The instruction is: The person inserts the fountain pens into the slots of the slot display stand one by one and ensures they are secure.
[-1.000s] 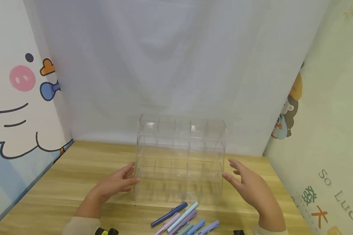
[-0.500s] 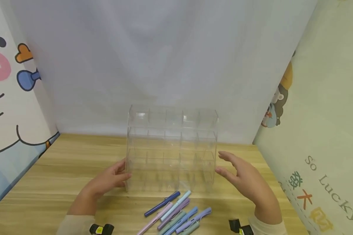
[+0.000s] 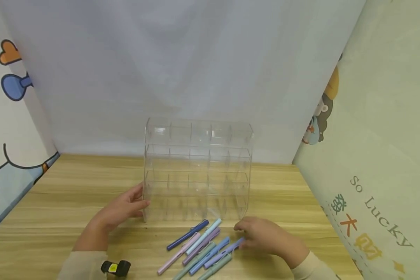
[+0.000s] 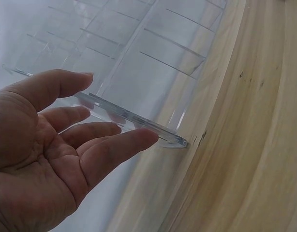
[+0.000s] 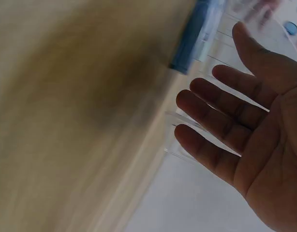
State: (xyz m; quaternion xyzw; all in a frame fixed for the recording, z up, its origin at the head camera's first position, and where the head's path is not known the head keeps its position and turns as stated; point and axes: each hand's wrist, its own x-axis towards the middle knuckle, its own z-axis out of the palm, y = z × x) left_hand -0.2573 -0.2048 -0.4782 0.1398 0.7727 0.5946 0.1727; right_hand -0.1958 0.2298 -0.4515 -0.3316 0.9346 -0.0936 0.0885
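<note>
A clear plastic organizer with tiers of small compartments stands upright on the wooden table. My left hand is at its left side, the fingertips against the outer panel and the thumb by the front edge; the fingers are only slightly bent. In front of the organizer lies a loose pile of capped pens, among them a navy pen, a pink pen and a lavender pen. My right hand hovers at the pile's right end, near the lavender pen, its fingers spread and holding nothing in the right wrist view.
Behind the wooden table hangs a white curtain. Printed panels flank it: a cartoon one on the left, a pale green one with lettering on the right. The right wrist view is partly blurred.
My right hand has left the organizer's right side and come down toward the pens. My left hand stays at the left side. The head view has tilted down, showing more of the pens.
</note>
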